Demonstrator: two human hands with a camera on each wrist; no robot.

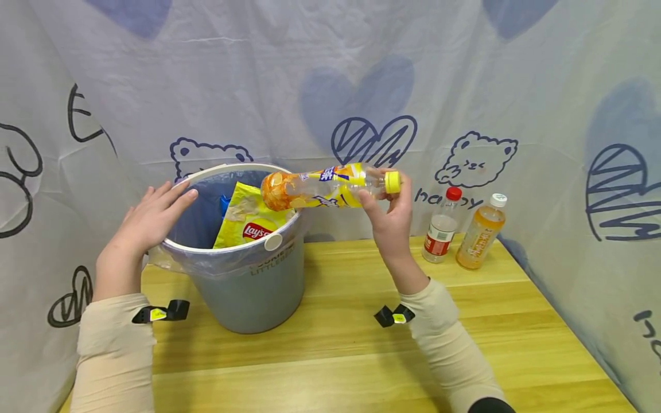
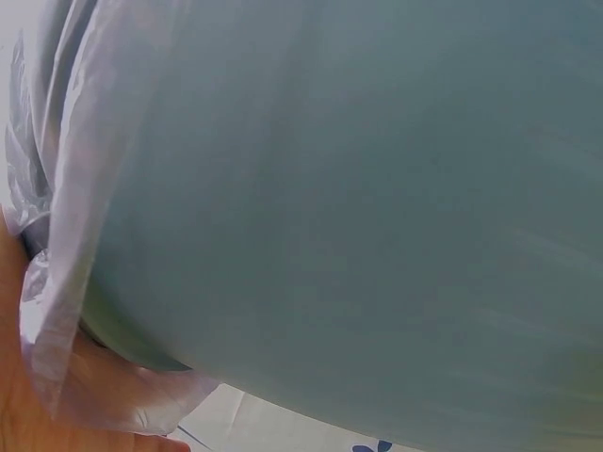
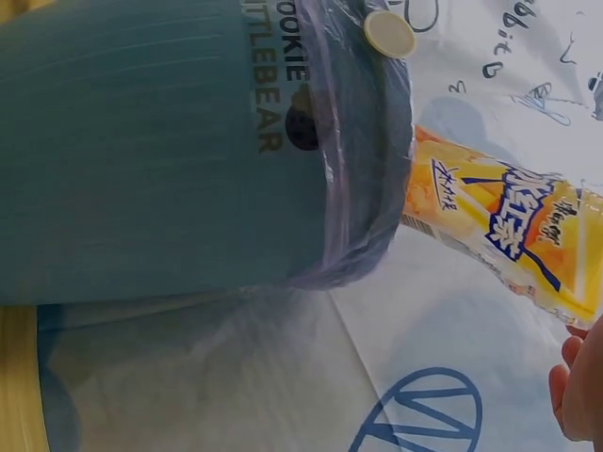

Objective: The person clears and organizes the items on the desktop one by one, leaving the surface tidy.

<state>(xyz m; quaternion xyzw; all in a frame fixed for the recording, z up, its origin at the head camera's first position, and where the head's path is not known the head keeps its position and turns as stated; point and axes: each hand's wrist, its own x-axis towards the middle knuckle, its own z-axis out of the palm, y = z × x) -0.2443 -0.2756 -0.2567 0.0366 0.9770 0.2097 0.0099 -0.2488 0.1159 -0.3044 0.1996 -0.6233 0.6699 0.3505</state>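
My right hand [image 1: 392, 226] grips a plastic drink bottle [image 1: 322, 188] with a yellow cap and a yellow and orange label, near its cap end. The bottle lies almost level, its base over the right side of the grey-blue bucket [image 1: 248, 298]. In the right wrist view the same bottle [image 3: 513, 212] shows beside the bucket's lined rim. At the bucket's left rim is my left hand [image 1: 152, 218], fingers extended. A clear bag [image 2: 80, 235] lines the bucket and folds over the rim. Inside it, a yellow Lay's chip bag [image 1: 245, 221] and something blue [image 1: 224, 205] show.
On the wooden table [image 1: 351, 344], to the right, stand a red-capped bottle [image 1: 440, 229] and a white-capped bottle [image 1: 481, 235] with amber contents or label. A printed white cloth [image 1: 273, 103] hangs behind and at both sides. The bucket's white handle [image 1: 273, 242] hangs at its rim.
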